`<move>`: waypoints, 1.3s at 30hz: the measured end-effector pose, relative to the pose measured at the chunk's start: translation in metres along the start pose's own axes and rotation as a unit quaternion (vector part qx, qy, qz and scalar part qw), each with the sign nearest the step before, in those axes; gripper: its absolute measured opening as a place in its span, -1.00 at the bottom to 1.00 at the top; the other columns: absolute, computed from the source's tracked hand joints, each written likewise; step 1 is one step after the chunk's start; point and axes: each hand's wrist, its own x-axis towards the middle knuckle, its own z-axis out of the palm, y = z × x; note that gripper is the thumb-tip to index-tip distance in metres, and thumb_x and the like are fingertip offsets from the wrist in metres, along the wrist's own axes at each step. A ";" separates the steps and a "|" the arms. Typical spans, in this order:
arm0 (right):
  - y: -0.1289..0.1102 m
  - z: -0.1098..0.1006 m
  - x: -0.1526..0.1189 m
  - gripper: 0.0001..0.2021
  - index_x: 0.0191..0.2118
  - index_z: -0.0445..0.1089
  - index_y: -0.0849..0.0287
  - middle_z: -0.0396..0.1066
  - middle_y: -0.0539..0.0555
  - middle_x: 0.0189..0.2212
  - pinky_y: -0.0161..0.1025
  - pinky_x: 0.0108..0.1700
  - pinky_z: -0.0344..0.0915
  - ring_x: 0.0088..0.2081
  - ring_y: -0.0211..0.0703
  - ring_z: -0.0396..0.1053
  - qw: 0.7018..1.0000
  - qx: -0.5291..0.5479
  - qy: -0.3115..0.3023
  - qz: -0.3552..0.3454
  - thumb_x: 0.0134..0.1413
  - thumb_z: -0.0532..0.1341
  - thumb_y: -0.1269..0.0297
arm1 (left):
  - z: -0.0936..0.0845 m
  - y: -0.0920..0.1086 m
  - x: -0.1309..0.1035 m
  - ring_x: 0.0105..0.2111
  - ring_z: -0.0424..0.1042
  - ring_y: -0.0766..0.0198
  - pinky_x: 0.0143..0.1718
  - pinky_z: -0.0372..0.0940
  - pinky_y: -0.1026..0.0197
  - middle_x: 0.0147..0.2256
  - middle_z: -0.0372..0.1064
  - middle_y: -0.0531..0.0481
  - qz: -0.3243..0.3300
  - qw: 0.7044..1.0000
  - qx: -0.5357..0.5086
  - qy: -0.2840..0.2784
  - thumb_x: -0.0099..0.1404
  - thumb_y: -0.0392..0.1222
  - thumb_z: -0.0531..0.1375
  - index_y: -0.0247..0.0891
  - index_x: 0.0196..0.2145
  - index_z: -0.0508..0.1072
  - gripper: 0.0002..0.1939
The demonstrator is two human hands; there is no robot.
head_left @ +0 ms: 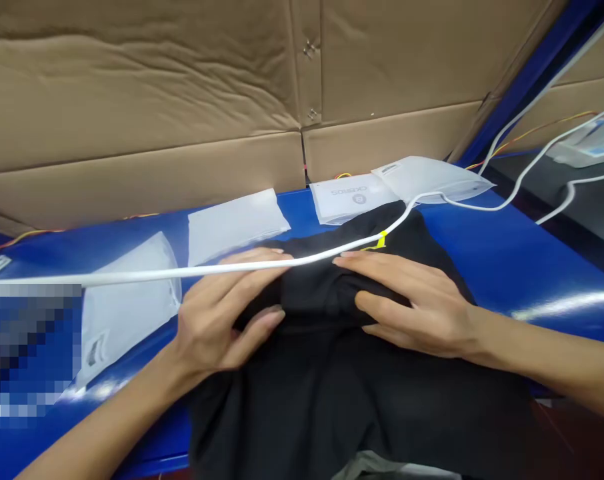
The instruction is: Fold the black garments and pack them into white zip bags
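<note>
A black garment [342,393] lies over the front of the blue table, its kind hidden by the folds. My left hand [217,313] rests on the left side of its upper folded part, fingers stretched and thumb apart, touching the cloth. On the right side, my right hand [422,303] has its fingers curled into the cloth, with a bunched fold between them. A small yellow strip [381,240] shows at the garment's far edge, just beyond the right fingertips. A white cable [322,255] crosses in front of the view, over the left fingertips.
White plastic pouches lie along the back of the blue table [502,260]: one at left [132,300], one behind my left hand [237,223], one with printing [349,200] and one at right [427,180]. Brown padded panels [142,100] rise behind. A dark surface with a pale tray [587,143] stands at right.
</note>
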 end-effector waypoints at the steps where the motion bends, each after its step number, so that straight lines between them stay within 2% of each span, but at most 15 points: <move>1: 0.004 -0.001 -0.001 -0.90 -0.10 0.45 0.21 0.59 0.41 0.07 0.03 0.19 0.57 0.19 0.17 0.55 1.000 0.000 0.010 -0.010 0.31 0.29 0.49 | -0.001 -0.009 -0.001 0.18 0.56 0.03 0.25 0.45 0.00 0.14 0.57 -0.16 -0.043 0.999 0.025 -0.001 0.59 -0.23 0.07 -0.23 0.22 0.44 -0.67; 3: 0.011 -0.003 -0.003 -0.92 -0.14 0.43 0.21 0.60 0.41 0.06 0.09 0.23 0.54 0.19 0.17 0.55 0.999 0.000 0.025 -0.030 0.33 0.25 0.50 | -0.002 -0.030 -0.006 0.27 0.46 -0.03 0.32 0.38 -0.09 0.26 0.46 -0.18 -0.126 0.984 0.120 -0.045 0.58 -0.26 0.04 -0.21 0.14 0.49 -0.69; 6: 0.020 -0.003 -0.007 -0.95 -0.19 0.40 0.18 0.61 0.37 0.08 0.08 0.26 0.50 0.15 0.09 0.58 0.999 -0.014 0.012 -0.051 0.33 0.24 0.45 | -0.001 -0.062 -0.018 0.38 0.28 -0.35 0.33 0.30 -0.39 0.42 0.22 -0.33 -0.174 0.967 0.160 -0.095 0.58 -0.13 0.03 -0.29 -0.06 0.57 -0.67; 9: 0.020 -0.003 -0.008 -0.97 -0.19 0.43 0.14 0.61 0.27 0.11 0.00 0.21 0.50 0.12 0.02 0.58 0.998 -0.040 0.005 -0.046 0.35 0.25 0.38 | 0.003 -0.084 -0.032 0.32 0.37 -0.38 0.27 0.35 -0.42 0.32 0.37 -0.40 -0.200 0.955 0.169 -0.141 0.59 -0.02 -0.01 -0.35 0.07 0.56 -0.55; 12: 0.016 -0.003 -0.008 -0.73 0.11 0.45 0.18 0.60 0.26 0.13 0.03 0.20 0.48 0.14 0.03 0.56 0.997 -0.068 -0.001 -0.034 0.37 0.20 0.45 | 0.008 -0.092 -0.040 0.18 0.54 -0.29 0.18 0.46 -0.29 0.15 0.56 -0.35 -0.206 0.950 0.167 -0.162 0.62 0.03 -0.06 -0.34 0.18 0.52 -0.48; 14: 0.014 -0.003 -0.008 -0.59 0.28 0.38 0.21 0.59 0.26 0.14 0.07 0.20 0.48 0.14 0.08 0.55 0.996 -0.085 -0.021 -0.030 0.38 0.18 0.48 | 0.009 -0.094 -0.040 0.16 0.57 -0.20 0.15 0.48 -0.18 0.16 0.57 -0.26 -0.198 0.951 0.161 -0.173 0.62 0.02 -0.08 -0.27 0.20 0.53 -0.49; 16: 0.014 -0.004 -0.008 -0.57 0.31 0.38 0.23 0.58 0.25 0.15 0.07 0.19 0.49 0.12 0.09 0.55 0.995 -0.093 -0.034 -0.023 0.39 0.16 0.49 | 0.008 -0.096 -0.040 0.16 0.58 -0.15 0.11 0.50 -0.08 0.21 0.54 -0.20 -0.185 0.953 0.159 -0.180 0.62 0.00 -0.07 -0.22 0.26 0.49 -0.50; 18: 0.015 -0.003 -0.009 -0.59 0.27 0.43 0.23 0.59 0.23 0.14 0.05 0.21 0.49 0.11 0.08 0.56 0.995 -0.089 -0.026 -0.022 0.38 0.17 0.50 | 0.003 -0.100 -0.039 0.01 0.66 -0.09 -0.04 0.52 0.03 0.13 0.61 -0.13 -0.179 0.953 0.169 -0.177 0.63 0.00 -0.03 -0.17 0.32 0.44 -0.52; 20: 0.016 -0.001 -0.012 -0.60 0.23 0.48 0.22 0.60 0.20 0.14 0.03 0.25 0.49 0.11 0.05 0.56 0.996 -0.080 -0.001 -0.032 0.35 0.22 0.53 | -0.002 -0.104 -0.037 -0.30 0.70 0.04 -0.27 0.47 0.15 -0.15 0.70 0.01 -0.176 0.951 0.188 -0.168 0.63 0.00 0.02 -0.14 0.23 0.53 -0.58; 22: 0.017 0.000 -0.014 -0.59 0.21 0.50 0.22 0.60 0.20 0.13 0.04 0.27 0.50 0.12 0.06 0.57 0.996 -0.075 0.015 -0.039 0.30 0.28 0.55 | -0.007 -0.105 -0.034 -0.51 0.60 0.18 -0.42 0.35 0.23 -0.38 0.65 0.14 -0.173 0.950 0.210 -0.153 0.62 -0.02 0.07 -0.13 0.05 0.62 -0.65; 25: 0.017 0.000 -0.015 -0.59 0.21 0.50 0.20 0.60 0.20 0.14 0.04 0.27 0.52 0.16 0.07 0.57 0.997 -0.061 0.024 -0.031 0.29 0.30 0.56 | -0.011 -0.101 -0.028 -0.51 0.60 0.25 -0.47 0.28 0.30 -0.41 0.64 0.20 -0.172 0.950 0.242 -0.094 0.60 -0.05 0.14 -0.16 -0.05 0.62 -0.74; 29: 0.014 -0.002 -0.010 -0.70 0.12 0.54 0.20 0.62 0.21 0.10 0.03 0.26 0.55 0.20 0.06 0.55 0.998 -0.016 0.039 -0.044 0.34 0.28 0.52 | -0.011 -0.085 -0.018 -0.27 0.71 0.19 -0.35 0.43 0.28 -0.22 0.68 0.14 -0.172 0.948 0.266 0.041 0.58 -0.07 0.21 -0.22 0.15 0.42 -0.71; 31: 0.013 -0.003 -0.006 -0.75 0.05 0.56 0.15 0.64 0.17 0.07 0.02 0.25 0.56 0.19 0.04 0.56 0.996 0.000 0.060 -0.066 0.33 0.30 0.50 | -0.013 -0.075 -0.015 -0.22 0.71 0.15 -0.31 0.47 0.26 -0.18 0.68 0.09 -0.148 0.948 0.270 0.085 0.57 -0.13 0.22 -0.25 0.13 0.42 -0.74; 34: 0.010 -0.008 -0.002 -0.76 -0.03 0.59 0.06 0.66 0.12 0.04 0.00 0.26 0.56 0.17 0.02 0.57 0.990 0.022 0.078 -0.112 0.24 0.39 0.50 | -0.016 -0.056 -0.012 -0.23 0.71 0.20 -0.24 0.51 0.27 -0.18 0.69 0.11 -0.058 0.964 0.247 0.083 0.50 -0.29 0.28 -0.20 -0.01 0.52 -0.87; 39: 0.006 -0.016 0.004 -0.76 -0.04 0.60 -0.04 0.62 0.05 0.10 -0.05 0.25 0.56 0.28 -0.01 0.47 0.982 0.067 0.035 -0.171 0.23 0.41 0.40 | -0.013 -0.020 -0.009 -0.28 0.70 0.27 -0.26 0.52 0.31 -0.16 0.71 0.10 0.082 0.982 0.166 0.019 0.48 -0.42 0.23 -0.11 -0.02 0.59 -0.74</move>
